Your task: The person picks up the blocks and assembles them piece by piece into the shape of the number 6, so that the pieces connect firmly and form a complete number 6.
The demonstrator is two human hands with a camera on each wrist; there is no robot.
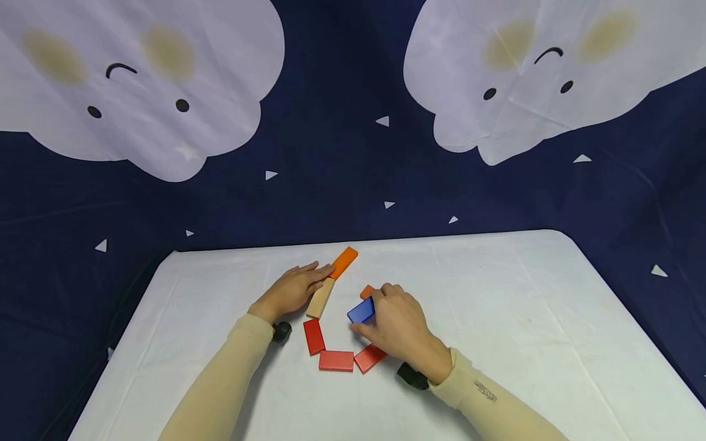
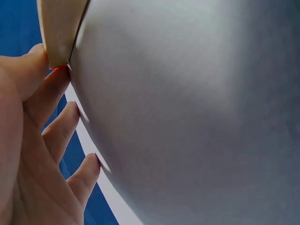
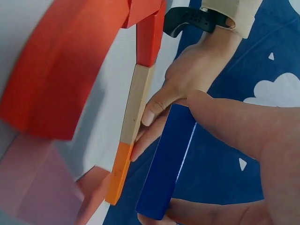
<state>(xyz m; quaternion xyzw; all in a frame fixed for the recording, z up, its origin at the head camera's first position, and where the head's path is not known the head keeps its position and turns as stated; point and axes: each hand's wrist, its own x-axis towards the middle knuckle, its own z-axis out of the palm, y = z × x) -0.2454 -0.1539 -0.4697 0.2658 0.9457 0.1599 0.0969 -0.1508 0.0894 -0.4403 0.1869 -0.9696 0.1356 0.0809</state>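
Note:
My right hand (image 1: 399, 321) holds a blue block (image 1: 361, 310) between thumb and fingers, above the table; the right wrist view shows the blue block (image 3: 164, 161) pinched at its two ends. With fairly straight fingers, my left hand (image 1: 289, 293) touches the row where a plain wooden block (image 1: 320, 298) meets an orange block (image 1: 345, 262). In the left wrist view, thumb and forefinger are at the end of the wooden block (image 2: 60, 33). A red block (image 1: 314, 336) continues the row toward me, followed by a second red block (image 1: 336, 361) and a third red block (image 1: 370, 358), partly hidden.
An orange-red block (image 1: 366, 292) shows behind the blue one, partly covered by my right hand. A pinkish block (image 3: 37, 183) appears in the right wrist view. The white-covered table (image 1: 496, 294) ends at a dark blue cloth (image 1: 331, 208) with clouds.

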